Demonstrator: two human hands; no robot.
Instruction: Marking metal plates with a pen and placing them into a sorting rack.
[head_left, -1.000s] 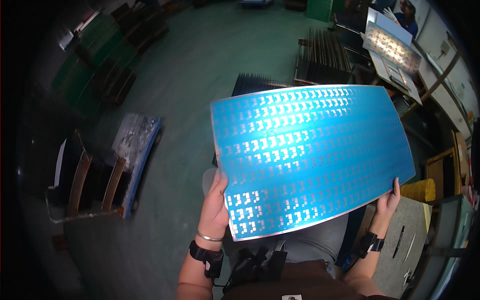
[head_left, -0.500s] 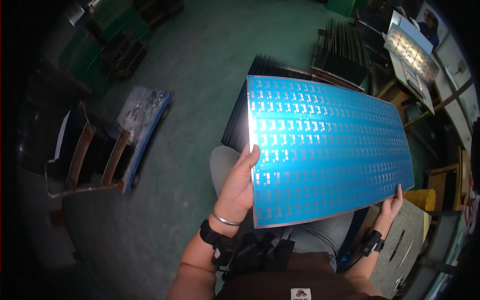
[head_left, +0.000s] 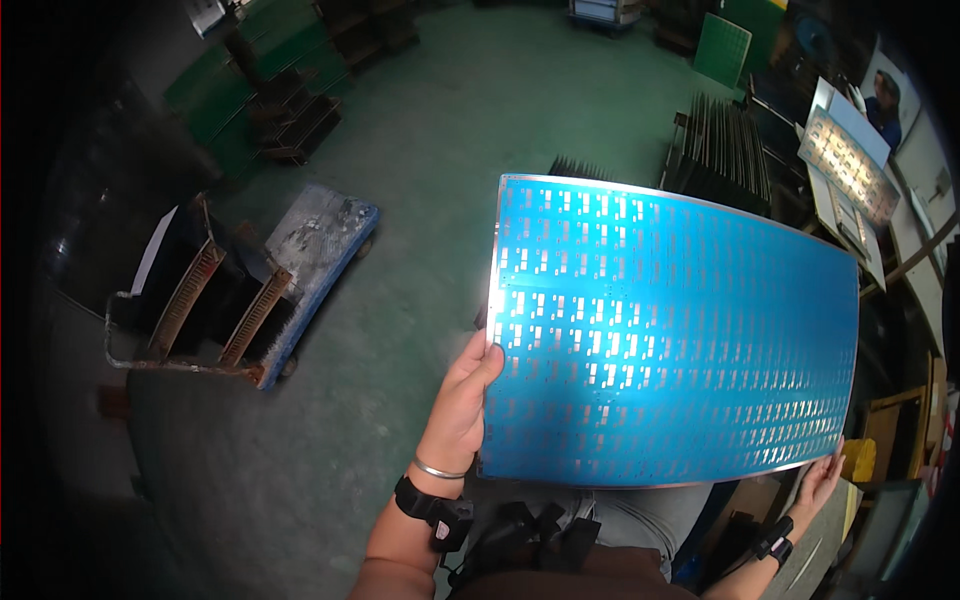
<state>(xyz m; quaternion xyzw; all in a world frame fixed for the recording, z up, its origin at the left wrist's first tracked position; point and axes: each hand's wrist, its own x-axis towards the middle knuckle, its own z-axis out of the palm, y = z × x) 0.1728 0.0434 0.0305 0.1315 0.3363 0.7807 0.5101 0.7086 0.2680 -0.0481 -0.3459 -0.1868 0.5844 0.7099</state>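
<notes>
A large rectangular blue circuit board panel (head_left: 680, 330), covered in rows of small shiny metallic pads, is held up in front of me, tilted to catch the light. My left hand (head_left: 463, 395) grips its left edge, the thumb over the face and the fingers behind, out of sight. At the lower right corner my right hand (head_left: 822, 478) holds the bottom edge; part of its grip is hidden behind the panel. Each wrist wears a black strapped device, and a silver bangle circles the left one.
Racks of thin upright panels (head_left: 718, 150) stand beyond the board. To the left is a blue-edged flat cart (head_left: 325, 235) beside a rusty metal rack (head_left: 190, 300). At far right another person (head_left: 884, 110) is near a bench holding a lit patterned panel (head_left: 848, 165). A yellow roll (head_left: 858, 460) lies near my right hand.
The panel looks larger and sits lower and farther right, its tilt altered so the glare has shifted. Both hands keep hold of it. My view has turned slightly.
</notes>
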